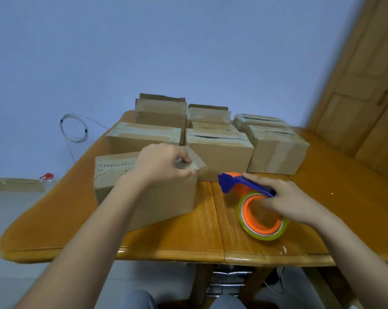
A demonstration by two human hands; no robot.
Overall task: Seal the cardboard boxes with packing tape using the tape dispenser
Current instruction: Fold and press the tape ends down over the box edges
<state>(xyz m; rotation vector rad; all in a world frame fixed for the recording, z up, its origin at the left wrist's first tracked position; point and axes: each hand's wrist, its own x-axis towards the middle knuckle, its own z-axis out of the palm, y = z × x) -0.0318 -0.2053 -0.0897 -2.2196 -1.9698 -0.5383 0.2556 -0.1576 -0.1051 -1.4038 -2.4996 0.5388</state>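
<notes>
Boxes in rows behind the near box, cable coil beyond

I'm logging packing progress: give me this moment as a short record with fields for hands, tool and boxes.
Left hand: pinches a flap corner on the near cardboard box
Right hand: grips the tape dispenser
Dispenser position: right of that box, low over the wooden table
Rear boxes: several, tape on most tops
</notes>
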